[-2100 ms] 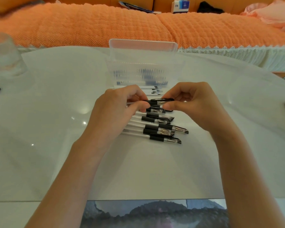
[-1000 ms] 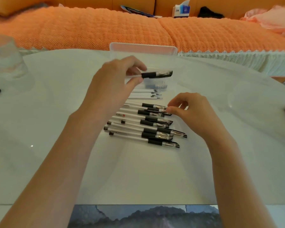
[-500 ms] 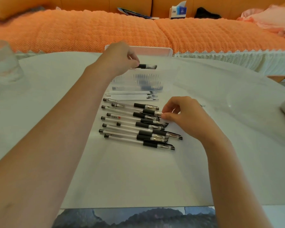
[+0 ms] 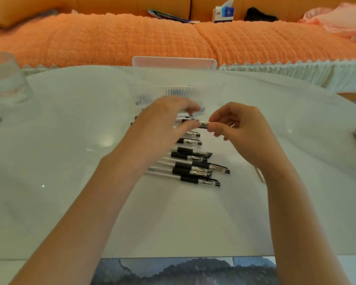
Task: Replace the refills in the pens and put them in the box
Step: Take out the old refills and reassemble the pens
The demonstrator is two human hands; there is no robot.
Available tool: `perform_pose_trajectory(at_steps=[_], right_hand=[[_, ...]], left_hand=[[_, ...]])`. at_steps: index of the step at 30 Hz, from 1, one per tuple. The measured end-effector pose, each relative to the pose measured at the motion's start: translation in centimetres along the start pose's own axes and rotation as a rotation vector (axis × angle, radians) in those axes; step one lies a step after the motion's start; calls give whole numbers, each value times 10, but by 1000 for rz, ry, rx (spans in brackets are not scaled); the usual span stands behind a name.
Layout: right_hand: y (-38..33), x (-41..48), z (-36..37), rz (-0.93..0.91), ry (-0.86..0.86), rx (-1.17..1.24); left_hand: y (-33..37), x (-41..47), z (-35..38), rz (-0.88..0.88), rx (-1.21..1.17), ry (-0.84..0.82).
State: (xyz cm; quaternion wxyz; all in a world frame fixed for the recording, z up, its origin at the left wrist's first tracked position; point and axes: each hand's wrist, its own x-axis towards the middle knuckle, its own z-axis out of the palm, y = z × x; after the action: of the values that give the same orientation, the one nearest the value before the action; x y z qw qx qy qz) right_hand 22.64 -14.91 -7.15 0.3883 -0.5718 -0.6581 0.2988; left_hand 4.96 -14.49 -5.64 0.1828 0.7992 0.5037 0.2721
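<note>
Box (image 4: 146, 89) of clear plastic, lid (image 4: 174, 63) up, pens (image 4: 181, 93) inside, right hand (image 4: 240, 130) pinching pen (image 4: 203, 124), left hand (image 4: 162, 120) blurred, grip unclear

No print on the tissue box (image 4: 224, 12) is legible.

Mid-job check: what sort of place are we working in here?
Most likely a home living room: an orange sofa with a textured cover runs behind the white table, a tissue box sits at the back of the sofa, and a glass stands on the table.

Blurred left hand (image 4: 162, 122), grip unclear.
</note>
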Motion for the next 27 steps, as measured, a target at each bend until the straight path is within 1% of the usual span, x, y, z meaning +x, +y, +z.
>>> perform_pose_trajectory(at_steps=[3,9,15,20,23,27], right_hand=[[-6,-2,0,-32,-48,63],[-8,-4,4,-53,-117,109],[-9,-4,8,-85,-152,143],[-11,-6,7,-109,-141,152],[-9,-7,5,-74,-133,106],[1,-5,-3,-4,-23,-29]], left_hand=[[2,-17,7,-47,63,-34],[-2,-28,12,-97,-27,51],[-5,-31,11,-157,-11,114],[-6,-34,7,-196,23,123],[-7,-35,7,-220,32,67],[-13,-34,7,-238,49,6]])
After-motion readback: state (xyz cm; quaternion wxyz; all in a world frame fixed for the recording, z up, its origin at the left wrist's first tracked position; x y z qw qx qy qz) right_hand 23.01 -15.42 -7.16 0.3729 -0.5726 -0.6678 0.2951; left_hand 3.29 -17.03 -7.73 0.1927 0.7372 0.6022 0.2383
